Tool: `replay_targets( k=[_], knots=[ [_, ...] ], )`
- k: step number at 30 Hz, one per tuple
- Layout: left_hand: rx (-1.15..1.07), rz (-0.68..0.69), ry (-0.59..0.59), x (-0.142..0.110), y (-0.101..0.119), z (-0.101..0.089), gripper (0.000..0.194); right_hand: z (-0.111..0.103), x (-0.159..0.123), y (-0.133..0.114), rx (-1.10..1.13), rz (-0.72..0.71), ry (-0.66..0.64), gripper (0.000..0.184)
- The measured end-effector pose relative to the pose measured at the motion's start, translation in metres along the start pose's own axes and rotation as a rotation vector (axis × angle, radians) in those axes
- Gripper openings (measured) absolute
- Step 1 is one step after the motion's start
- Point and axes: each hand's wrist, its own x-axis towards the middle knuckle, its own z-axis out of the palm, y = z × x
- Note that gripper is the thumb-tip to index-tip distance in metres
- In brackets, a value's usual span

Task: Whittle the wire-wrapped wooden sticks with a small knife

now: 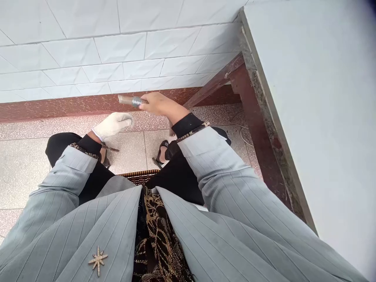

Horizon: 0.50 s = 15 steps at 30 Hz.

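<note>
The bare right hand is closed around a pale tube wound with a silver coil. The left hand in a white knit glove is curled narrowly, apparently empty. A slim dark tool sits just below the left wrist, above the speckled tile floor.

Tiled interior: white wall tiles, terrazzo floor
</note>
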Motion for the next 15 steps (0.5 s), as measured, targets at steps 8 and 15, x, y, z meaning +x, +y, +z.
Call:
replay_targets(
  k=[8, 15],
  knots=[
    [0.142, -0.007, -0.070, -0.002, 0.014, 0.005, 0.026, 0.014, -0.027, -0.033, -0.470, -0.033, -0.354, 0.024],
    [-0.043, 0.061, -0.108, 0.006, 0.003, 0.003, 0.018, -0.011, -0.036, -0.024, -0.112, -0.291, -0.775, 0.020]
  ],
)
